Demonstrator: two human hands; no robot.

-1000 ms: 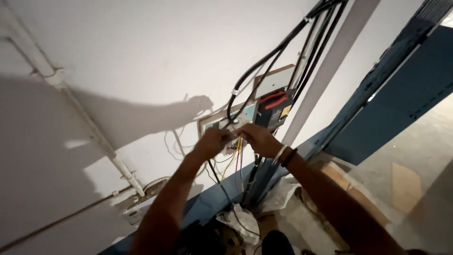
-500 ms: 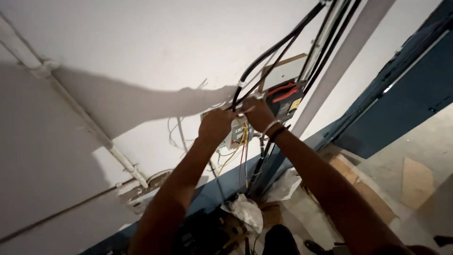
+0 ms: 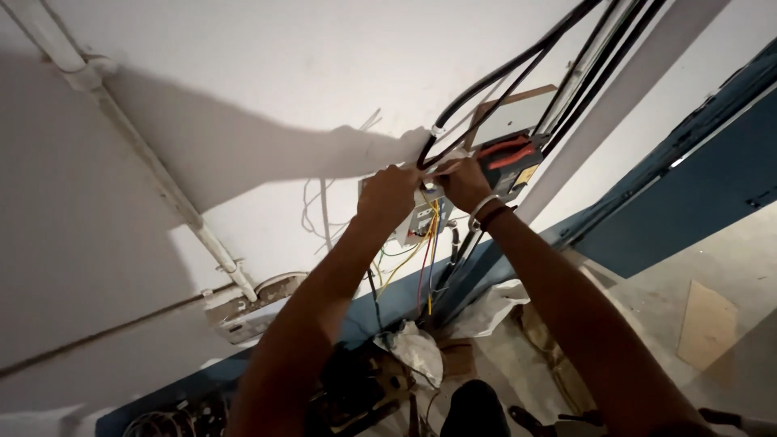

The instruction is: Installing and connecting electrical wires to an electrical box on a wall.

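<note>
Reaching up to the wall box, I close my left hand and right hand on the black cables; coloured wires hang below, pliers sit beside.

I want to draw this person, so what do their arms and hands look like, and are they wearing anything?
Both arms are bare, with no sleeves in view and no gloves. The left hand wears nothing. The right hand has a pale bangle and a dark band at its wrist.
</note>
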